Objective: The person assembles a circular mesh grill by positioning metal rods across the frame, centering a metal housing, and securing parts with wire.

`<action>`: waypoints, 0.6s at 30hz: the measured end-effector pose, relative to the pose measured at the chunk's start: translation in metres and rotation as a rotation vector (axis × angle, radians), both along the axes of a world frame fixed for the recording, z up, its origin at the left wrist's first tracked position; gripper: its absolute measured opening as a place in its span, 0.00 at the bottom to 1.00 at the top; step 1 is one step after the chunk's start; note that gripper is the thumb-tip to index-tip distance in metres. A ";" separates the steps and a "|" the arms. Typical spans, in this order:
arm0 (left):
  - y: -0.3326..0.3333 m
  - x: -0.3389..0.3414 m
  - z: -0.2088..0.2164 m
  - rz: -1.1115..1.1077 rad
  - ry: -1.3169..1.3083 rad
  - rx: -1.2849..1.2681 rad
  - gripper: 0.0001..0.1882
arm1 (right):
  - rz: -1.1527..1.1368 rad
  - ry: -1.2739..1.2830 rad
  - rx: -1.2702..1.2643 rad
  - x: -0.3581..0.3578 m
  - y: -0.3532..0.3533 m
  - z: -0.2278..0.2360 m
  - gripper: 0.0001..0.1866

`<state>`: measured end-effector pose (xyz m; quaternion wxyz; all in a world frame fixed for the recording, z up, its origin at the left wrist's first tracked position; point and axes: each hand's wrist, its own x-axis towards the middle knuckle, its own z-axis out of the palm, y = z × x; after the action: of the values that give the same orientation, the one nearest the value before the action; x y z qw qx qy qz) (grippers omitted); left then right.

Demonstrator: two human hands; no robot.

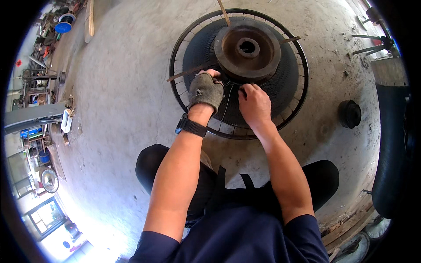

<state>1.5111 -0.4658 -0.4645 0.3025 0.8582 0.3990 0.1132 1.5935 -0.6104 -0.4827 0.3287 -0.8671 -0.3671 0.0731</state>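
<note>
In front of me a large round rack with a dark hoop rim (173, 65) lies on the floor. It carries a wide dark coil (287, 83) that looks like wound wire or chain. A rusty metal pulley (271, 44) sits on top of the coil. My left hand (205, 92), in a fingerless knit glove, is closed at the pulley's near left side; what its fingers hold is hidden. My bare right hand (255, 104) pinches a thin wire (227, 101) near the pulley's near edge. A length of that wire hangs down over the coil between my hands.
Wooden sticks (187, 72) jut out from the coil across the rim. A black round part (349, 114) stands on the concrete floor to the right, near a big dark cylinder (391, 149). Planks (348, 225) lie at the lower right. Cluttered shelves and a blue spool (63, 27) line the left.
</note>
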 end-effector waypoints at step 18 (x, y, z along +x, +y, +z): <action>0.011 0.006 -0.026 -0.015 -0.126 -0.131 0.10 | 0.143 -0.204 0.135 -0.032 0.035 -0.030 0.07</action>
<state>1.5167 -0.4549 -0.4900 0.3835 0.8305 0.3795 0.1384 1.5616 -0.5752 -0.5124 0.3413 -0.8174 -0.4637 -0.0170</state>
